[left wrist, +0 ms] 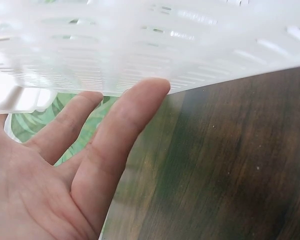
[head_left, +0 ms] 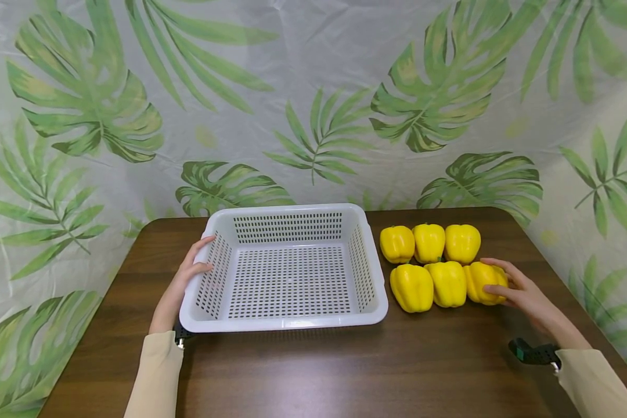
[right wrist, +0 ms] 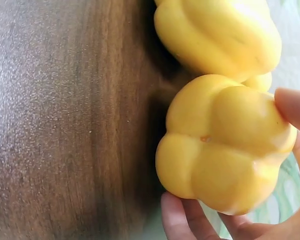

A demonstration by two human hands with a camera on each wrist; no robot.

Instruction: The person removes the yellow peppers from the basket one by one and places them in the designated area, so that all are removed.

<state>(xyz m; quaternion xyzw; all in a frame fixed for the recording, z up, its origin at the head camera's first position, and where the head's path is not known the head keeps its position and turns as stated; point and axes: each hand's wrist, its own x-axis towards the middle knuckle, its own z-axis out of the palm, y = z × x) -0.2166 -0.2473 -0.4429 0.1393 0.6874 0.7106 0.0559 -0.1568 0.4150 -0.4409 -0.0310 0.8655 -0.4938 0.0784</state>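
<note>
A white plastic basket with slotted walls and floor is at the left of the table in the head view. My left hand grips its left rim, thumb over the edge. From the left wrist view, fingers of that hand extend under the basket's slotted wall. Over on the right, my right hand holds the front-right yellow bell pepper, thumb on one side and fingers around the other. The right wrist view shows this pepper's lobed bottom, with a neighbouring pepper touching it.
Several more yellow bell peppers, among them one at the front left and one at the back right, lie in two rows right of the basket. The dark wooden table backs onto a leaf-patterned cloth.
</note>
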